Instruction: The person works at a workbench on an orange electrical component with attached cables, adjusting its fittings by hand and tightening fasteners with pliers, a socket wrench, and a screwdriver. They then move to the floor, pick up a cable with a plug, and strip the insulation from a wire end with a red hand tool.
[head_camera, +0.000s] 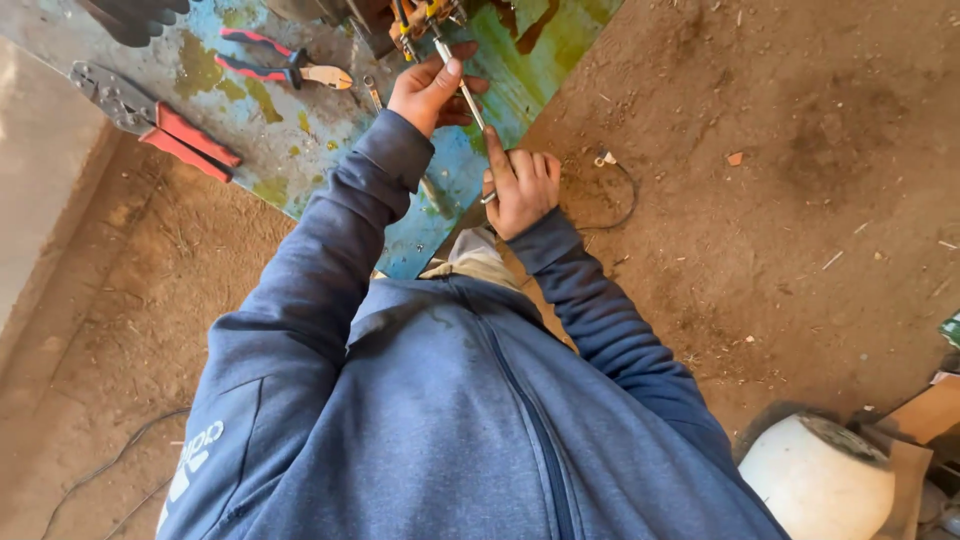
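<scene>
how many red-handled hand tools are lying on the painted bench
2. Small red-handled cutters lie near the top of the bench, left of the left hand. A larger red-handled crimper lies at the bench's left edge. More may sit beyond the frame's top.

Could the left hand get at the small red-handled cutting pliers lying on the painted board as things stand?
Probably yes: the small red-handled cutting pliers lie uncovered on the worn blue-green painted board, beside the left hand, but that hand first has to release the thin metal rod.
</scene>
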